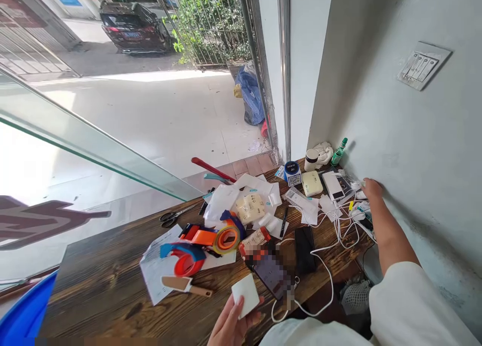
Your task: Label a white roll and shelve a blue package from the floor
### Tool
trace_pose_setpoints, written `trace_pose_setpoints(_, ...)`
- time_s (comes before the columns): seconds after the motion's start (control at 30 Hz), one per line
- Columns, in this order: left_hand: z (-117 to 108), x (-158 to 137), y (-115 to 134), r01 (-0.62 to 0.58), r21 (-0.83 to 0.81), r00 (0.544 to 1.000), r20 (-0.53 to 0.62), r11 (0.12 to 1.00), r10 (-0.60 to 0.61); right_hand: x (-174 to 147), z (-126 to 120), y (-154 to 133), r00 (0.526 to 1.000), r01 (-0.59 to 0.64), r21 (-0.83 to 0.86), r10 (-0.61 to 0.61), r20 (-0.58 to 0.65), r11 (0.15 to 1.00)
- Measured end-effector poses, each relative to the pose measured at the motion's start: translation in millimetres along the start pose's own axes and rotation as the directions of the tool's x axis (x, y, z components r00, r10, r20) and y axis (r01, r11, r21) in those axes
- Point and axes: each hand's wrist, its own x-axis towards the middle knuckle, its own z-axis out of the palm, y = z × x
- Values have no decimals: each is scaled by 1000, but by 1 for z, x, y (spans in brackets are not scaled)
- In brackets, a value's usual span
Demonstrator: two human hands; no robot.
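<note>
My left hand (pixel 229 323) is at the bottom edge and holds a small white square object (pixel 245 294) between thumb and fingers. My right hand (pixel 372 188) reaches far right to the wall, its fingers resting among white cables (pixel 341 230) and small chargers (pixel 356 214); what the fingers touch is partly hidden. Between the hands lie a phone with a blurred screen (pixel 271 271) and a black phone (pixel 305 248) on the wooden table (pixel 101 280).
Orange tape dispensers (pixel 211 238), a scraper (pixel 186 284), scissors (pixel 173 216), papers, a white power bank (pixel 333 185), a cream case (pixel 312 183), a green bottle (pixel 339 152) and a QR stand (pixel 292 174) crowd the table. Glass panel at left, wall with switch (pixel 422 65) at right.
</note>
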Motion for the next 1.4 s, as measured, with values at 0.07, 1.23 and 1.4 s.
trace_pose_setpoints(0.07, 6, -4, 6, 3, -8, 998, 66, 1000, -2, -7, -9, -7, 997, 30, 71, -25, -68, 997)
trace_pose_setpoints(1.23, -126, -79, 60, -981, 182, 77, 676, -65, 733, -482, 10, -235, 331, -256, 957, -943, -44, -135)
trace_pose_setpoints(1.4, -188, -99, 70, -983, 168, 165, 623, 75, 765, -556, 24, -262, 414, -223, 969, -910, -2, -103)
